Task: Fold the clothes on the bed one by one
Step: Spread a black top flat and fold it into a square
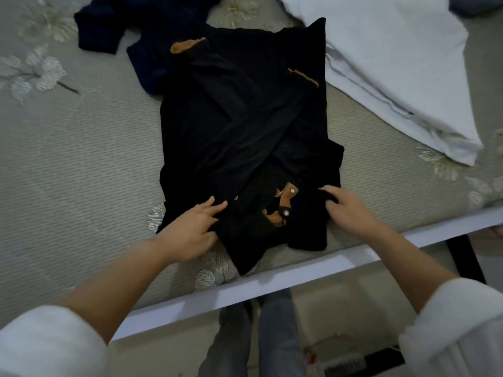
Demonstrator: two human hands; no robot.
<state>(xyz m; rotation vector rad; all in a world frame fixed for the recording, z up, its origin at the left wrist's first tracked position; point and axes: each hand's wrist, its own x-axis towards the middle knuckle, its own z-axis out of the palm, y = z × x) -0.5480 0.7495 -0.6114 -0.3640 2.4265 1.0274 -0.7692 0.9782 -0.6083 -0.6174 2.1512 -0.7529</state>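
- Nearest the lens: white sleeves [40,346] on both forearms.
- left hand [190,229]: fingers almost straight on top of the black garment [245,126], thumb tucked at its near-left edge in a light pinch.
- right hand [348,210]: fingers curled tight, bunching a fold of the same garment just right of the tan snap tab [285,200].
- Garment lies lengthwise on the floral bed cover [81,159], its near end by the white bed rail [272,284].
- navy garment [109,31] touches its far-left end; white cloth [394,63] lies far right.
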